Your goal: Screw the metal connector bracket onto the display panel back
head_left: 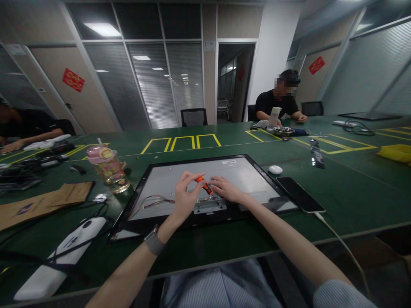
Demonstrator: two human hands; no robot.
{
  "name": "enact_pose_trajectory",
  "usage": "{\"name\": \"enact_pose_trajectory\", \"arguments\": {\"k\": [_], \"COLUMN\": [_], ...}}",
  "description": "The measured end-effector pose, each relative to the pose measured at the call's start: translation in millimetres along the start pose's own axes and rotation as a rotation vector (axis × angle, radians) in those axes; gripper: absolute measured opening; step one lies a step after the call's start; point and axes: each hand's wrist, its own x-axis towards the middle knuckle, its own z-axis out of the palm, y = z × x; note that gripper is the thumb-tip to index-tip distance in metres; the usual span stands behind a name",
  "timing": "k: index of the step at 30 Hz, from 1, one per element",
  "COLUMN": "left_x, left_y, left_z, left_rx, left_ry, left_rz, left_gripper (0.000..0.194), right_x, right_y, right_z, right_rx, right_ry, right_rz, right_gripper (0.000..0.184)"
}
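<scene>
Left hand (186,195) gripping screwdriver (205,185), right hand (227,190) alongside (grip unclear), bottle (107,168), phone (300,194) flanking panel (252,182)

**Open Lane Behind the Panel, Crowded Left Side**

Bare green tabletop (244,145) stretches behind the panel (239,171), giving a hand room to cross; the yellow tape (183,143) there lies flat. On the left, a pink-lidded bottle (107,169) stands upright near the panel's edge, and a paper bag (48,205) and a white device (61,259) crowd the nearer side. On the right, a phone (301,194) and a small white case (275,170) narrow the way. Over the panel's middle, the left hand (186,192), right hand (226,189) and screwdriver (205,185) block access to the bracket (210,206).
</scene>
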Motion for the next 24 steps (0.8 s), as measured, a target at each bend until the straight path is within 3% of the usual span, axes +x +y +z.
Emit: {"name": "enact_pose_trajectory", "arguments": {"k": [3, 7, 14, 21, 24], "left_x": [0.0, -0.8, -1.8, -2.3, -1.8], "left_y": [0.9, 2.8, 4.1, 5.8, 5.9], "left_z": [-0.1, -0.7, -1.2, 0.5, 0.9], "left_rx": [0.035, -0.013, 0.061, -0.038, 0.000], "left_ry": [0.019, -0.042, -0.002, -0.104, -0.056], "left_rz": [0.002, 0.016, 0.077, 0.059, 0.075], "left_gripper": [0.019, 0.030, 0.018, 0.032, 0.027], "right_x": [0.0, -0.2, 0.7, 0.0, -0.3], "right_y": [-0.8, -1.5, -0.6, -1.8, -4.1], "right_z": [-0.3, -0.8, -0.4, -1.0, -3.0], "right_rx": [-0.003, 0.001, -0.013, -0.022, -0.023], "right_ry": [0.000, 0.005, 0.003, -0.003, -0.018], "right_rz": [-0.005, -0.015, -0.032, -0.003, 0.002], "right_gripper": [0.040, 0.038, 0.038, 0.040, 0.040]}}
